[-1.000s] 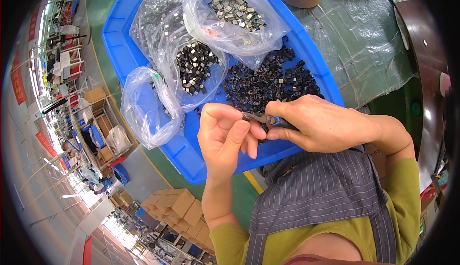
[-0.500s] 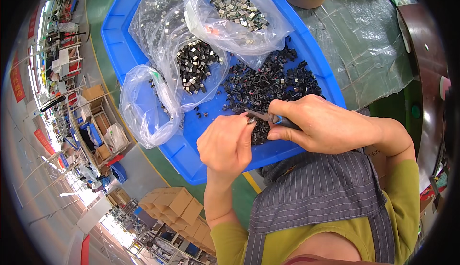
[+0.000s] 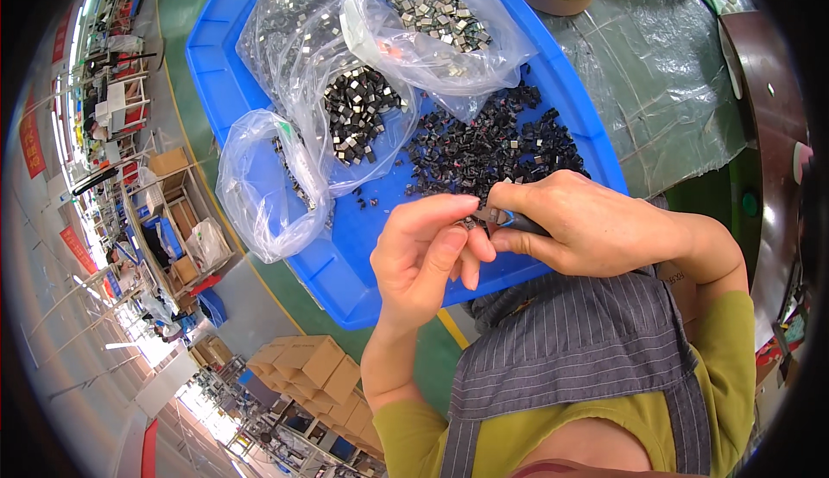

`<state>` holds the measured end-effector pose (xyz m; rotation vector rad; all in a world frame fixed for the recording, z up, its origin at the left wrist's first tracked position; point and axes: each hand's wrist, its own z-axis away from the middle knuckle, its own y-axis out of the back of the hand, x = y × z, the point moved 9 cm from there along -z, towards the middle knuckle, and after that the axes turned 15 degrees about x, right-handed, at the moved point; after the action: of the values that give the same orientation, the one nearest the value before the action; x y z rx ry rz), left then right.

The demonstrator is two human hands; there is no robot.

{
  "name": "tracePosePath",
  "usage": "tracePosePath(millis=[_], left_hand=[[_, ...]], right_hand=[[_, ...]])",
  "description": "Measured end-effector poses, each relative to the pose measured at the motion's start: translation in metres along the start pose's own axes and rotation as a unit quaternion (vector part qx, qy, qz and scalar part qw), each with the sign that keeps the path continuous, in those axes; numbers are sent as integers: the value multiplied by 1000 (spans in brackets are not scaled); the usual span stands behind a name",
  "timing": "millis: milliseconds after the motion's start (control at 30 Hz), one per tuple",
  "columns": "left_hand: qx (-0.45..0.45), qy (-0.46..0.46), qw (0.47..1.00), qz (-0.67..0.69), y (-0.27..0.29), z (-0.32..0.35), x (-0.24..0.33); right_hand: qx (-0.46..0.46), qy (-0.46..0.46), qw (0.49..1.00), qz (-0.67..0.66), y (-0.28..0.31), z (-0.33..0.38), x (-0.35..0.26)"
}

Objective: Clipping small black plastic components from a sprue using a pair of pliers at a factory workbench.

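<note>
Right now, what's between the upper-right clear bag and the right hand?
A loose pile of small black parts, lying in the blue tray; the head view shows it.

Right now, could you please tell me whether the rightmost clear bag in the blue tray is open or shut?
Open: the clear bag has its mouth spread wide, showing small silvery pieces inside.

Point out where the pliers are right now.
In the head view, the pliers are just right of centre, gripped in the right hand over the near end of the blue tray, their metal end close to the left hand.
</note>
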<state>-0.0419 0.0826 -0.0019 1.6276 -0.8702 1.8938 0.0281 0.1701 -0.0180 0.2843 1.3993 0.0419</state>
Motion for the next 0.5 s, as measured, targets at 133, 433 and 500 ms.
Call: tracePosePath(millis=[133,433,500], left_hand=[[-1,-18,999,-35,-3,-1,4],[64,-49,994,-68,7,3,9],[63,-51,994,-66,7,5,10]], right_hand=[[13,10,1000,-22,1,-1,1],[22,28,999,5,1,-2,0],[16,17,1000,1,1,-2,1]])
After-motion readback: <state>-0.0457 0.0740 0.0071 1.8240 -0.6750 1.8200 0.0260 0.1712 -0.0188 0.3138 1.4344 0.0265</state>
